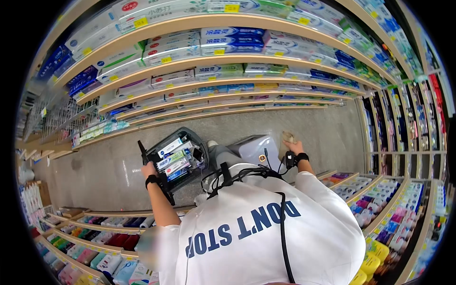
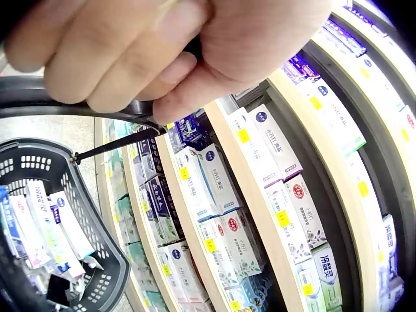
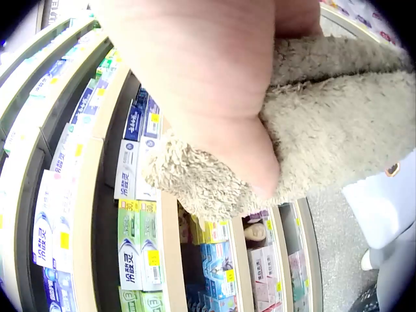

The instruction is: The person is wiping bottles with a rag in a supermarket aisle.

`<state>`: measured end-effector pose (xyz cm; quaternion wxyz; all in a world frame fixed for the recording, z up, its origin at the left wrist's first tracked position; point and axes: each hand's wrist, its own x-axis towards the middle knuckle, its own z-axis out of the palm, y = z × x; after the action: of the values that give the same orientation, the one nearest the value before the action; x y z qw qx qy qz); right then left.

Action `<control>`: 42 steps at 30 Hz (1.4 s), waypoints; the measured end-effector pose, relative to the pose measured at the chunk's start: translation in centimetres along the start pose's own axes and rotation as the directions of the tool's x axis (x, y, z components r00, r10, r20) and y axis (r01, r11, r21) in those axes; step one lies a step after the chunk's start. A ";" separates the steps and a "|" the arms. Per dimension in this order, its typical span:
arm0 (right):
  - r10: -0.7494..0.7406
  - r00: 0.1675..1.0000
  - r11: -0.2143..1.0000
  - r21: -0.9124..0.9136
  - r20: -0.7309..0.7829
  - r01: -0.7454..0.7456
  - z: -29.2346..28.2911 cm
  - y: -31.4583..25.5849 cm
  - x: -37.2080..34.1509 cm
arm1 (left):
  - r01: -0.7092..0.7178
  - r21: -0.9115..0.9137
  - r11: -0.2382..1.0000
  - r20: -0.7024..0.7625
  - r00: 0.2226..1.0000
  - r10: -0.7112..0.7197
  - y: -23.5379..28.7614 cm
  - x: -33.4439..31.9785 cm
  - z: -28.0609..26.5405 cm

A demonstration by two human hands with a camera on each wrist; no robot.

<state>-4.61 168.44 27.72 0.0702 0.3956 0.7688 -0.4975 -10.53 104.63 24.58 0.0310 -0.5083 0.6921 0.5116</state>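
Observation:
My left hand (image 1: 149, 170) grips the black handle of a dark basket (image 1: 205, 164); in the left wrist view the fingers of that hand (image 2: 123, 52) curl round the handle (image 2: 39, 97). Inside the basket (image 2: 110, 279) lie several toothpaste boxes (image 2: 42, 224), white, blue and green. My right hand (image 1: 293, 145) holds a fuzzy beige cloth (image 1: 289, 137). Seen from the right wrist, the hand (image 3: 208, 78) pinches the cloth (image 3: 344, 123), with thumb pressed into its pile and folds sticking out on both sides.
Shelves (image 1: 209, 58) of boxed toothpaste run along the front. Another shelf row (image 1: 109, 247) with packed goods is behind, and a rack (image 1: 403, 118) stands at the right. Grey floor (image 1: 104, 171) lies between. A light grey case-like object (image 1: 256, 147) is beside my legs.

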 end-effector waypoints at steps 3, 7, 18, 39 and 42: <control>0.056 0.994 0.998 0.047 -0.099 -0.051 -3.0 5.5 -1.4 | 0.003 -0.004 1.000 0.003 1.000 -0.003 1.0 -1.8 0.0; 0.065 0.978 0.993 0.111 -0.198 -0.043 -5.7 9.3 -5.5 | -0.027 -0.063 0.998 0.030 0.999 0.029 -0.9 -0.2 1.3; 0.086 0.954 0.992 0.115 -0.288 -0.055 -7.2 9.3 -7.5 | 0.010 0.043 0.999 0.138 0.990 -0.016 0.1 0.1 1.1; -0.536 0.512 0.542 -0.191 0.671 0.818 18.9 -24.2 8.6 | 0.094 0.444 0.891 -0.525 0.833 0.174 -4.6 0.8 -17.1; -0.440 0.391 0.436 -0.188 0.808 0.880 23.1 -28.1 7.1 | 0.301 0.360 0.883 -0.639 0.769 -0.002 -3.7 -1.7 -18.8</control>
<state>-35.03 147.95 32.64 0.2346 -0.2189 0.8950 -0.3099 1.95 92.00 31.99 -0.0417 -0.6827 0.7160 0.1398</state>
